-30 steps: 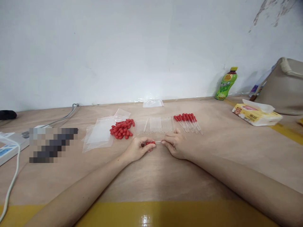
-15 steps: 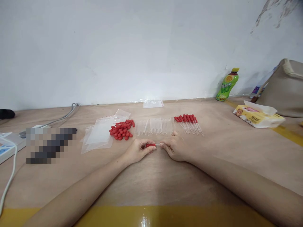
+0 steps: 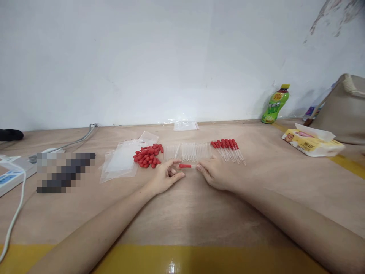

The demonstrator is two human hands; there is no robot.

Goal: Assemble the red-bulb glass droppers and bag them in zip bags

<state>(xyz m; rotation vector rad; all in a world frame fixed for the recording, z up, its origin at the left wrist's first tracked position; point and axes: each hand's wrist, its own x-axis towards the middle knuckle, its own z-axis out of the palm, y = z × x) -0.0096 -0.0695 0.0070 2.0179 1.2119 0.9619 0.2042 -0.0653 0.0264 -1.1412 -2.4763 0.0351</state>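
Observation:
Between my hands is a dropper point(image 3: 185, 166), a clear thin tube with a red rubber bulb on its left end. The fingers of my right hand point(image 3: 212, 172) pinch it by the tube. Just left of the bulb, my left hand point(image 3: 167, 176) has its thumb and fingers apart and holds nothing. Beyond my left hand lies a heap of loose red rubber bulbs point(image 3: 146, 156). A row of clear tubes point(image 3: 188, 151) is laid out behind the dropper. To the right, several droppers with red bulbs point(image 3: 226, 146) lie side by side, bulbs away from me.
Clear plastic bags point(image 3: 118, 161) lie at the left, near a power strip point(image 3: 17, 175) with cables. Another small bag point(image 3: 186, 125) is by the wall. At the right are a green drink bottle point(image 3: 275, 104), a yellow tissue pack point(image 3: 310, 142) and a beige bag point(image 3: 339, 110).
My left hand has let go of the red bulb and opened. The dropper, still in my right hand, has moved slightly away from me and now shows its whole bulb.

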